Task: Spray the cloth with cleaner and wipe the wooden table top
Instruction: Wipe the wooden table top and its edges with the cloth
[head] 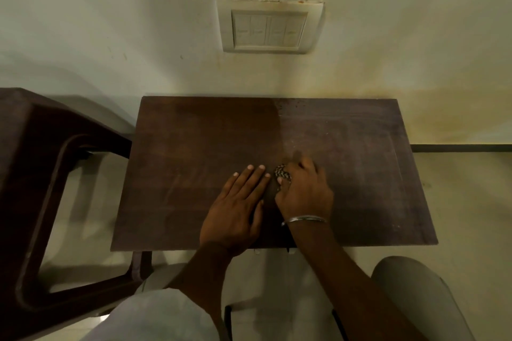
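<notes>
The dark wooden table top (pixel 194 147) stands against the wall; its left half looks darker and damp, its right half duller and dusty. My left hand (pixel 238 207) lies flat on the table near the front middle, fingers straight. Just to its right, my right hand (pixel 303 188), a metal bangle on its wrist, is bunched over a small patterned cloth (pixel 282 171). Only a striped corner of the cloth shows past the fingers. No spray bottle is in view.
A dark brown plastic chair (pixel 41 188) stands close to the table's left edge. A white switch plate (pixel 270 26) is on the wall above the table. My knees in light trousers (pixel 410 291) sit under the front edge. Pale floor tiles (pixel 457 188) lie to the right.
</notes>
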